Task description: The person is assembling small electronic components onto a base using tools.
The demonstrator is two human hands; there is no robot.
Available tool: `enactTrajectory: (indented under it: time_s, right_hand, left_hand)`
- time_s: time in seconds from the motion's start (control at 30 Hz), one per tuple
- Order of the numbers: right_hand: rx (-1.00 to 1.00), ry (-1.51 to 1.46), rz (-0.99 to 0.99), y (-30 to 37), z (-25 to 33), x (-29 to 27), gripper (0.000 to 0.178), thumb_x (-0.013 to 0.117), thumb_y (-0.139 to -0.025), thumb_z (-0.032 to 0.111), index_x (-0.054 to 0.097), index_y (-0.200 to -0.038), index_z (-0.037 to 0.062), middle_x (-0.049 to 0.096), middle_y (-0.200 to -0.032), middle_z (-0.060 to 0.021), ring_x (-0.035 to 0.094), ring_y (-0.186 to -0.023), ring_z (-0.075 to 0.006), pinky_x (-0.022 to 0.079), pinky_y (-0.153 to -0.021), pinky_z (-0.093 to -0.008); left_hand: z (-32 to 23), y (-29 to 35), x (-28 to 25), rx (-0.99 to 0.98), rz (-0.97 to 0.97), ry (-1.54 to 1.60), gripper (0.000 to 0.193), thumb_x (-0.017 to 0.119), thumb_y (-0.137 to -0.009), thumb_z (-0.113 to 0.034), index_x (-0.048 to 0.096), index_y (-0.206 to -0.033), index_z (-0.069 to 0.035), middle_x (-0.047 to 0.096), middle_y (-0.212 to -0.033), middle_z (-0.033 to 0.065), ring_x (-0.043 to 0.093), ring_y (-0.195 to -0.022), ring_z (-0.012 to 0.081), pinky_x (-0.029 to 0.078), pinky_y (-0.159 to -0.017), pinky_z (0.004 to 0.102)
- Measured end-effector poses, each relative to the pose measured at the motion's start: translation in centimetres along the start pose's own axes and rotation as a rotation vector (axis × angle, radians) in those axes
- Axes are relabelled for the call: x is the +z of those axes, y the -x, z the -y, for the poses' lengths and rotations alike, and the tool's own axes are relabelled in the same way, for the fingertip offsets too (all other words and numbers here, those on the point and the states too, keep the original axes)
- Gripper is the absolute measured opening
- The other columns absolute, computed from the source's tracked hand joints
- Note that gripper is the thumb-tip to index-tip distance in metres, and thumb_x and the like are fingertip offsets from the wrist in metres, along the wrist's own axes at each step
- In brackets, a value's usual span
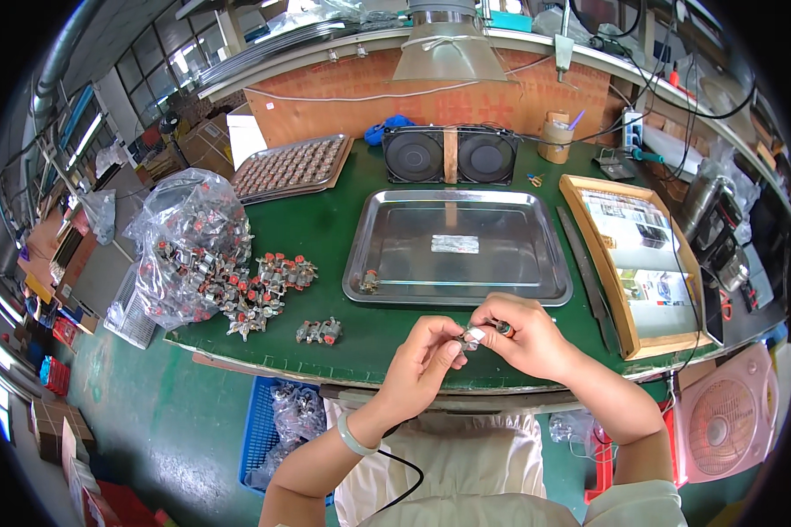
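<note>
Both of my hands meet over the front edge of the green table. My left hand (419, 369) is closed, pinching a small metal part (468, 344) between thumb and fingers. Curled beside it, my right hand (532, 341) grips a short tool with an orange and black end (504, 328); its tip is hidden near the part. Just beyond the hands lies a metal tray (510, 268) with one small metal component (368, 281) in its near left corner. To the left sit a few similar components (319, 331) and a larger loose pile (264, 290).
A clear plastic bag (180, 206) of components stands at the left. Behind are a filled tray (334, 149) and a black twin fan unit (413, 156). A long metal strip (586, 272) and wooden frame (580, 189) lie right. A pink fan (725, 413) stands beside the table.
</note>
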State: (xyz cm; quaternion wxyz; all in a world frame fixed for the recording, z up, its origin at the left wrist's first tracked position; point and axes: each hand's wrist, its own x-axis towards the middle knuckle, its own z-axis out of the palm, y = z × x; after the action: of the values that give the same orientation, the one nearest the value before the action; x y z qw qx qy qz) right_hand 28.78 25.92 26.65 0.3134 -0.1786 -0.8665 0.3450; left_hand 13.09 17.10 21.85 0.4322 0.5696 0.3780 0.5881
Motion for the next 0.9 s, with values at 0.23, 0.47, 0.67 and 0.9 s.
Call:
enactTrajectory:
  time_s: [0.23, 0.47, 0.67, 0.9]
  right_hand:
    - [-0.018, -0.003, 0.000, 0.4, -0.8, 0.1, 0.011, 0.060, -0.077, 0.006, 0.052, -0.082, -0.0003, 0.053, -0.073, -0.0097, 0.055, -0.061, -0.0208, 0.044, -0.050, -0.0296]
    - [-0.015, 0.016, 0.016, 1.0, -1.0, -0.3, 0.016, 0.062, -0.075, 0.007, 0.053, -0.087, 0.0001, 0.053, -0.074, -0.0092, 0.056, -0.064, -0.0199, 0.047, -0.051, -0.0289]
    - [0.134, 0.175, -0.021, 2.2, -0.6, -1.8, 0.029, 0.066, -0.073, 0.015, 0.053, -0.096, 0.0024, 0.053, -0.075, -0.0093, 0.057, -0.064, -0.0208, 0.047, -0.053, -0.0307]
    - [0.165, 0.642, 0.004, 6.1, -2.5, -1.9, 0.025, 0.066, -0.069, 0.015, 0.051, -0.083, 0.0021, 0.053, -0.080, -0.0125, 0.057, -0.066, -0.0310, 0.047, -0.056, -0.0382]
  left_hand:
    - [1.0, 0.0, 0.3, 0.009, -0.024, -0.087, 0.016, 0.042, -0.089, -0.002, 0.039, -0.104, -0.002, 0.050, -0.099, 0.0082, 0.052, -0.087, 0.0119, 0.048, -0.076, 0.0270]
    - [1.3, -0.2, 1.1, -0.018, -0.041, -0.038, 0.020, 0.044, -0.089, -0.004, 0.038, -0.108, -0.001, 0.050, -0.097, 0.0076, 0.052, -0.086, 0.0120, 0.047, -0.078, 0.0271]
    - [0.5, -1.0, 0.3, -0.049, -0.178, 0.045, 0.034, 0.047, -0.088, -0.009, 0.040, -0.121, -0.002, 0.056, -0.103, 0.0116, 0.053, -0.085, 0.0119, 0.045, -0.077, 0.0255]
    - [-0.7, -2.1, -0.7, -0.135, -0.331, 0.366, 0.026, 0.050, -0.088, -0.013, 0.046, -0.110, 0.000, 0.058, -0.101, 0.0131, 0.058, -0.085, 0.0166, 0.047, -0.076, 0.0276]
